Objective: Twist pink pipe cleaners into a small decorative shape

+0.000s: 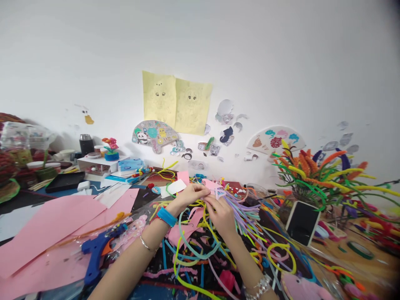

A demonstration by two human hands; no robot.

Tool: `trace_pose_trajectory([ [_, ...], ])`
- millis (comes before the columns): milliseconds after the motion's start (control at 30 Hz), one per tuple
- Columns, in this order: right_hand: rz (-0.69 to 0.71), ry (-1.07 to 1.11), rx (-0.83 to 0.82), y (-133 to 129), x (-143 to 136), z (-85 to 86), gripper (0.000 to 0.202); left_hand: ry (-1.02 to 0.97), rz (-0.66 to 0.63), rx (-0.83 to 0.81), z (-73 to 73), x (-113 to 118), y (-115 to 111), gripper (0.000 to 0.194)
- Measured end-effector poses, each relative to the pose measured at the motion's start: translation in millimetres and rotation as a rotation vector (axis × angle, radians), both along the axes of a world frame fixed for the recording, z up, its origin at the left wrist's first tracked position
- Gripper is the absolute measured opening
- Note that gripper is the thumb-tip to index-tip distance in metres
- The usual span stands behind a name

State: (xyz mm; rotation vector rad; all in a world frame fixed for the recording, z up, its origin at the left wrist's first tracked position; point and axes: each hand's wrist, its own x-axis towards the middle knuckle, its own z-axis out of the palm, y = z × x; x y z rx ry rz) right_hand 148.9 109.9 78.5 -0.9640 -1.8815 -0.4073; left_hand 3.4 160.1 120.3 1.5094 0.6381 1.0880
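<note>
My left hand [194, 194] and my right hand [221, 216] meet over the middle of the cluttered table, fingers pinched together. At their fingertips is a bent lavender pipe cleaner [220, 193], partly hidden by the fingers. A blue fuzzy band [166, 217] circles my left wrist. Right behind my right hand lies a bundle of lavender and pale green pipe cleaners [242, 210]. Below the hands, loose yellow and mint pipe cleaners [200, 255] curl over pink paper scraps [184, 233].
A blue glue gun [95, 252] lies left of my left forearm, near large pink paper sheets [59, 223]. To the right, a phone [302, 223] leans against a vase of pipe-cleaner stems [315, 175]. A tape roll [360, 250] lies farther right. A black thermos [86, 144] stands back left.
</note>
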Motion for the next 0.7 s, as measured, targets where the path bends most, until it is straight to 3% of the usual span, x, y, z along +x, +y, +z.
trace_pose_trajectory([
  [300,-0.106,0.189,0.026,-1,-7,-0.9,0.016,-0.224,0.059,-0.058,-2.4,2,9,0.027],
  [400,-0.055,0.228,0.010,-3,-11,0.4,0.014,-0.216,0.051,-0.051,-1.7,2,7,0.026],
  [567,-0.058,0.486,-0.021,-3,-5,6.9,0.024,-0.155,0.049,-0.019,1.2,0,3,0.024],
  [700,-0.021,0.404,-0.038,-2,2,11.4,0.025,-0.099,0.048,0.000,3.8,1,-2,0.026],
])
